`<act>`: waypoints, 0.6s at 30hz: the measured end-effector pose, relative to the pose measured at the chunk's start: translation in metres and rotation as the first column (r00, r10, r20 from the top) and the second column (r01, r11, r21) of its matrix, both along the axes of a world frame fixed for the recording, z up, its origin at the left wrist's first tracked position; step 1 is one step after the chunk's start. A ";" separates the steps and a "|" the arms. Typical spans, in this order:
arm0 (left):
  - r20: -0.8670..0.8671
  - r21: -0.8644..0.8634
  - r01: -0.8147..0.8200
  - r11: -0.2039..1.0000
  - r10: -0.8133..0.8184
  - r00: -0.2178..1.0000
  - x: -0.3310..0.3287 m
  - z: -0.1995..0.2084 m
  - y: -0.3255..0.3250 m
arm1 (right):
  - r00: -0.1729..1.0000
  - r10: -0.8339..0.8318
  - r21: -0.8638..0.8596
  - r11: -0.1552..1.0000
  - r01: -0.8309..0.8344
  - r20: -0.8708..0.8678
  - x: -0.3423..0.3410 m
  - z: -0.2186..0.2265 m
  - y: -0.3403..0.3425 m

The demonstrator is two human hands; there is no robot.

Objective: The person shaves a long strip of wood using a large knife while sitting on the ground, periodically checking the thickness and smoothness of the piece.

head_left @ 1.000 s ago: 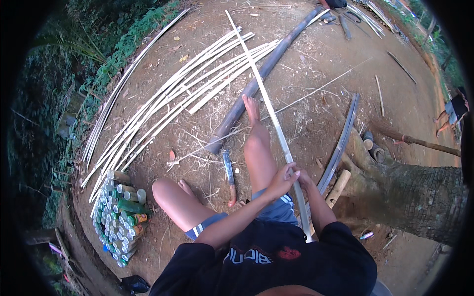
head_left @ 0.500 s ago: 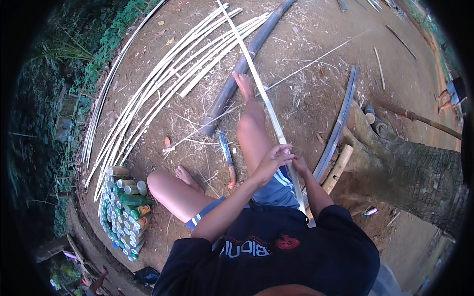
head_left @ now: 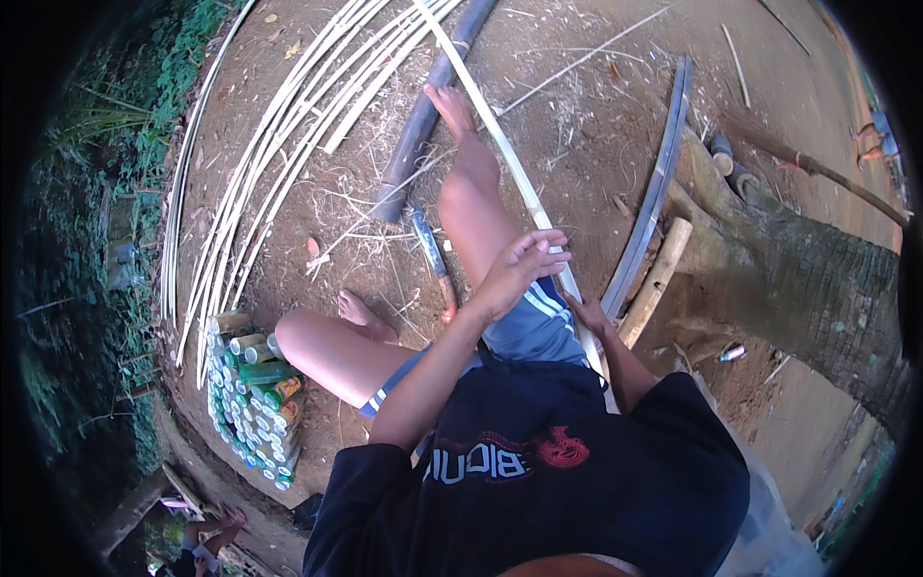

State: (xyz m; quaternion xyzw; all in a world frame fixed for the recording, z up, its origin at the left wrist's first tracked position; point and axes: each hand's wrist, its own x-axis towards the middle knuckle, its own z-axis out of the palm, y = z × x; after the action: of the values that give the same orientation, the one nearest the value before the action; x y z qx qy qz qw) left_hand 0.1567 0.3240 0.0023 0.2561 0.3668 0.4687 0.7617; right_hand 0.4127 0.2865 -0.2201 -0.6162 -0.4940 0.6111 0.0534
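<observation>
A long pale bamboo strip [head_left: 496,135] runs from the far edge, past my right leg, down to my lap. My left hand [head_left: 519,273] is over the strip with its fingers stretched out and slightly apart. Lower down, my right hand [head_left: 592,315] is closed around the strip from its right side; part of its fingers is hidden. A knife with a bluish blade [head_left: 427,240] and reddish-brown handle lies on the ground left of my right leg. My right foot rests on a dark bamboo pole [head_left: 409,154].
Several pale strips [head_left: 279,144] lie at the left. A stack of bottles and cans [head_left: 252,409] stands beside my left knee. To the right are a dark split length [head_left: 654,192], a cut bamboo piece [head_left: 659,281] and a tree trunk [head_left: 808,293]. Another person [head_left: 207,539] is at the lower left.
My left hand has opened its fingers from around the strip. The right hand is now farther from it, lower along the strip. The whole view has shifted slightly.
</observation>
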 end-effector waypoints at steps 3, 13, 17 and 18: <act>0.047 0.003 0.007 1.000 -0.007 0.999 -0.001 -0.001 -0.002 | 0.999 0.016 0.001 1.000 -0.016 0.044 0.020 0.013 -0.027; 0.118 0.001 0.018 1.000 -0.018 0.993 -0.011 -0.005 -0.006 | 0.981 -0.187 0.040 0.982 0.185 0.052 0.023 0.048 -0.086; 0.162 0.005 0.045 0.999 -0.045 0.986 -0.005 -0.003 -0.001 | 0.972 -0.161 0.008 0.987 0.162 0.170 0.039 0.032 -0.092; 0.162 0.003 0.042 0.999 -0.042 0.986 -0.004 -0.002 0.000 | 0.965 -0.191 0.043 0.982 0.186 0.178 0.039 0.032 -0.090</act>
State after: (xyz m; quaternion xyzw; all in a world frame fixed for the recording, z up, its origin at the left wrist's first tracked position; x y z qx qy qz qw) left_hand 0.1530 0.3241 0.0006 0.2247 0.2981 0.4719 0.7987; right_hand 0.4513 0.1962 -0.1879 -0.7127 -0.4436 0.5383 0.0740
